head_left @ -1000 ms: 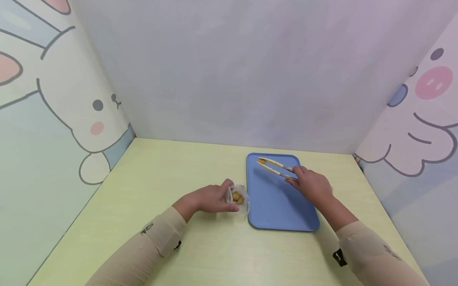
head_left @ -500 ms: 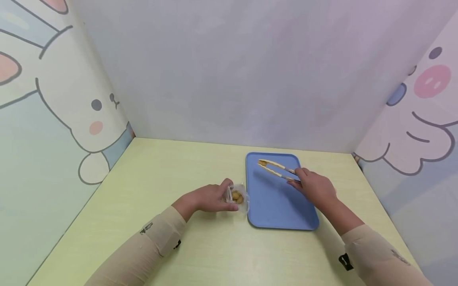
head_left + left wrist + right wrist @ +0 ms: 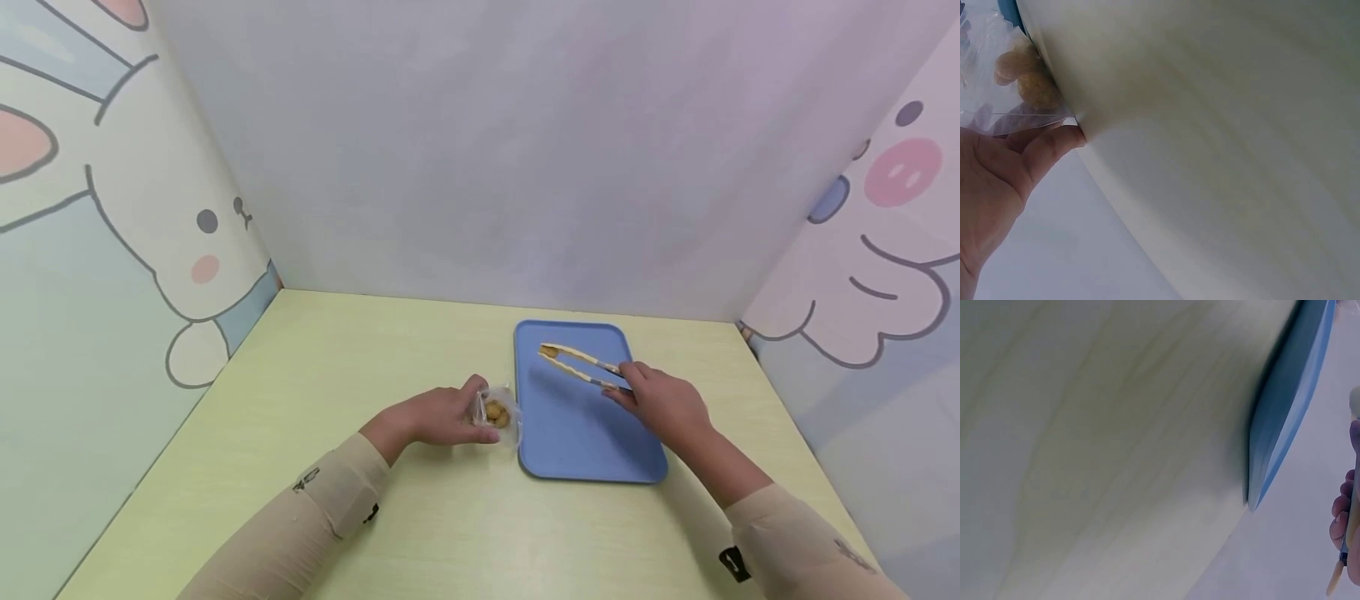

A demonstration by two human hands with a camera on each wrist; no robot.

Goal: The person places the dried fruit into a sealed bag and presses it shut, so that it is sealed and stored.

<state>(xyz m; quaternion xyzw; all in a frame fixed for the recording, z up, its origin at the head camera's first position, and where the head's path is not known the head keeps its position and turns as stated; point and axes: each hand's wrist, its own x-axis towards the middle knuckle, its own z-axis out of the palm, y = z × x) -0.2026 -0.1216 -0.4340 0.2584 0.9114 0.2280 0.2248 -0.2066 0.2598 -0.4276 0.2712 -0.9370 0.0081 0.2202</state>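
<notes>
In the head view my left hand (image 3: 442, 415) holds a clear plastic bag (image 3: 513, 427) at the left edge of a blue tray (image 3: 577, 442). Several round brown pieces (image 3: 497, 413) lie inside the bag; the left wrist view shows them closer, as rounded brown lumps (image 3: 1038, 90), their kind unclear. My right hand (image 3: 669, 410) grips a pair of tongs (image 3: 579, 353) above the tray. Between the tongs' tips sits a small brown piece (image 3: 550, 352). Only part of the right hand (image 3: 1339, 519) and the tongs' handle show at the right wrist view's edge.
The tray lies on a pale yellow table (image 3: 360, 350), right of the middle. A plain grey wall (image 3: 480, 150) stands behind, with cartoon-printed walls (image 3: 180, 275) on both sides.
My right hand and the tongs have come slightly nearer and lower in the head view, with the brown piece still at the tips. The left hand and bag stay put.
</notes>
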